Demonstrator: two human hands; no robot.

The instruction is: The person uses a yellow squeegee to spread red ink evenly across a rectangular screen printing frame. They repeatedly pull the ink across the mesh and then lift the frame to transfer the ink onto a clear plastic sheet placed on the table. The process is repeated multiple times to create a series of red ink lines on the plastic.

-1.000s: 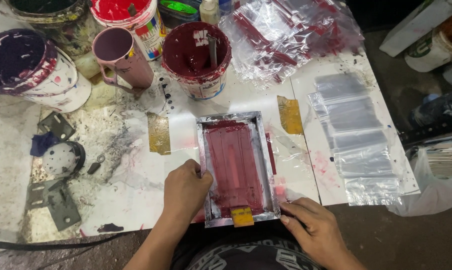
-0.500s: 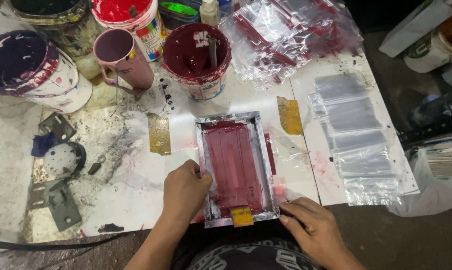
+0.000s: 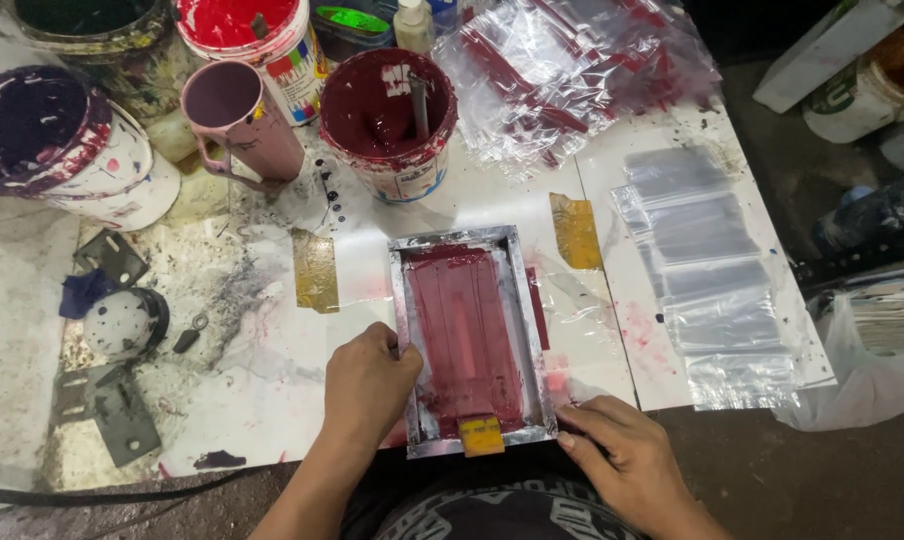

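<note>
Nearest you, your right hand [image 3: 627,462] lies flat at 5 o'clock, fingers loose and closed on nothing, their tips touching the near right corner of the small metal-framed printing screen [image 3: 469,338]. Your left hand [image 3: 369,385] at 7 o'clock curls over the frame's left rail, its grip closed on that edge. Both hands and the screen sit just as they did half a second ago; nothing has shifted. The screen lies flat on the worktop [image 3: 272,370] at centre, coated in dark red ink, with a yellow tab [image 3: 481,436] at its near edge. At 3 o'clock a row of clear plastic bags [image 3: 702,270] lies spread out. Farther off, at 12 o'clock, stands a dark red ink tub [image 3: 387,120], with a pink mug [image 3: 240,120] beside it at 11 o'clock.
</note>
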